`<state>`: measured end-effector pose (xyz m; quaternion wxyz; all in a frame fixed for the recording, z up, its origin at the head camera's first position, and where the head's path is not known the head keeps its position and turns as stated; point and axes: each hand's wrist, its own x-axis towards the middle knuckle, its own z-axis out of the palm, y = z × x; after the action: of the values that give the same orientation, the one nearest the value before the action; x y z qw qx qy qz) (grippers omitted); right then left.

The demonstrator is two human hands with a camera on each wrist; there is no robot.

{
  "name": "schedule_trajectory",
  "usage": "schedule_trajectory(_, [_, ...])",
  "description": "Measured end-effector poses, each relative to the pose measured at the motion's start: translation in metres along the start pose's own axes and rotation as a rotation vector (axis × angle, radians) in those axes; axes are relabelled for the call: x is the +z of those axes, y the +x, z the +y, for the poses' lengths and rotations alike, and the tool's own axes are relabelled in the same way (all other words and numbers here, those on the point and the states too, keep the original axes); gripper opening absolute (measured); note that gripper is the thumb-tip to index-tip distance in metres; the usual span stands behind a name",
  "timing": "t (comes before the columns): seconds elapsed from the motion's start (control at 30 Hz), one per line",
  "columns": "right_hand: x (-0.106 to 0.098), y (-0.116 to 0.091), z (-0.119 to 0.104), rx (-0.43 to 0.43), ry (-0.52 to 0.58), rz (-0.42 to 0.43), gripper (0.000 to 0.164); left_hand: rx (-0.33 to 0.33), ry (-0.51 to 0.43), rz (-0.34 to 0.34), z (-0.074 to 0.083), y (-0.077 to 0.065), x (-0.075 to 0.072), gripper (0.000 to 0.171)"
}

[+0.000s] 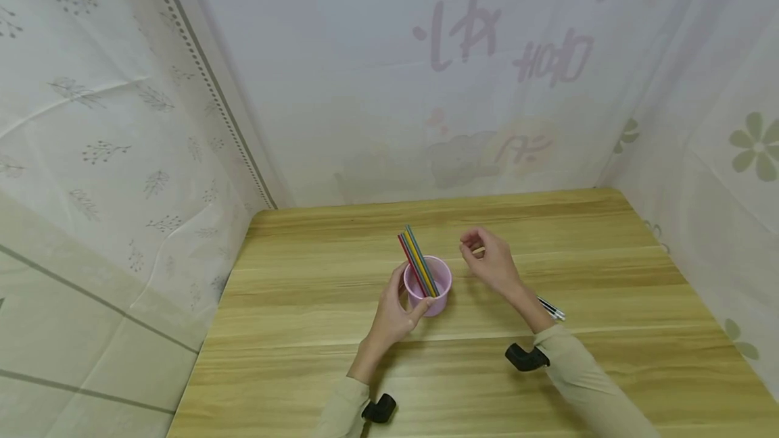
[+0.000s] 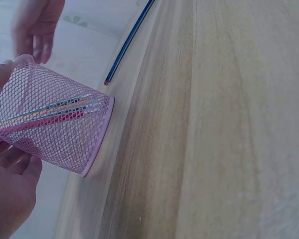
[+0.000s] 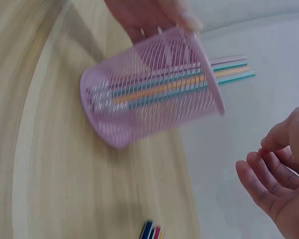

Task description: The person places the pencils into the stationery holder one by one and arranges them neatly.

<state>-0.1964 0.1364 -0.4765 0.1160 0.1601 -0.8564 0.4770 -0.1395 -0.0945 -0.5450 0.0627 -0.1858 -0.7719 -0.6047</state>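
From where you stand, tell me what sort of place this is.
Probably a curtained tabletop workspace: a wood-grain table, patterned sheets around it, and a pink mesh cup of coloured sticks.

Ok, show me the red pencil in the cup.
The red pencil in the pink mesh cup is the leftmost in the head view; the yellow pencil and blue pencils lie to its right.

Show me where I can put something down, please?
The wooden table has bare room between its left edge and the left hand, and between the loose pencils and its right edge. It's crowded mid-table: that hand grips a pink mesh pencil cup with coloured pencils inside, and the right hand is close by.
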Motion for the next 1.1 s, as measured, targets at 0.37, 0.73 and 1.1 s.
schedule_trajectory(0.37, [-0.025, -0.014, 0.039, 0.049, -0.087, 0.035, 0.011, 0.011, -0.009, 0.020, 0.008, -0.001, 0.001, 0.082])
schedule_trajectory(0.73, [-0.037, -0.026, 0.059, 0.079, -0.132, 0.007, 0.010, 0.010, -0.019, -0.001, 0.039, -0.002, -0.005, 0.078])
schedule_trajectory(1.1, [-0.047, -0.037, 0.076, 0.175, -0.182, -0.085, 0.010, -0.011, -0.018, -0.008, 0.037, -0.001, -0.006, 0.079])
